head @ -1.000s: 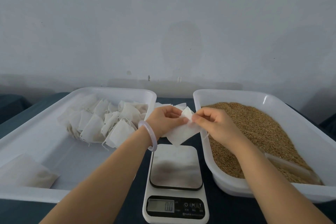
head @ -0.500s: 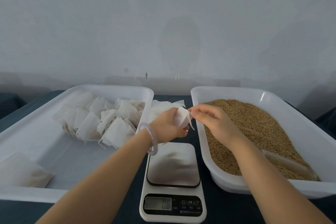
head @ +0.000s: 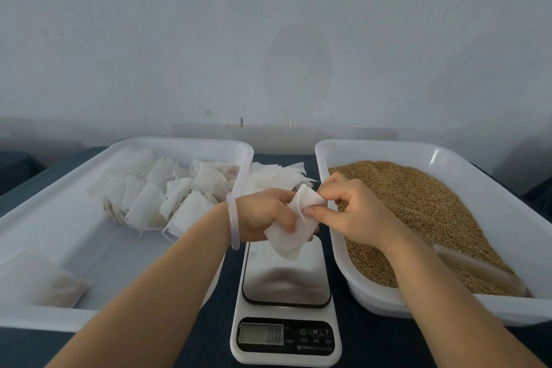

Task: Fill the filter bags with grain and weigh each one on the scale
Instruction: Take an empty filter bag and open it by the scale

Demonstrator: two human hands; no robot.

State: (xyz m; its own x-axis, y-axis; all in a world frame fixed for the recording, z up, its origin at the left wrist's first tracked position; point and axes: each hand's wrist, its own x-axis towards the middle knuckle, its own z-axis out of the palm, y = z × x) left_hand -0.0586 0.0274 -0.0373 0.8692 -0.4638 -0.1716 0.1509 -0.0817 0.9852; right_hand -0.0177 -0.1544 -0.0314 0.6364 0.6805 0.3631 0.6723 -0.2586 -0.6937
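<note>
Two hands (head: 268, 215), soft crumpled filter bag (head: 294, 233)

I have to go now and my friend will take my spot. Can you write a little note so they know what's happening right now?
Left hand and right hand both pinch one empty filter bag above the scale, seemingly opening it.
Scale reads 0.0; nothing is on it.
Grain and a scoop are in the right tray.
Left tray holds a pile of bags, apparently filled.
Empty bags lie behind the scale.
Left: fill this bag, weigh it, repeat.
</note>
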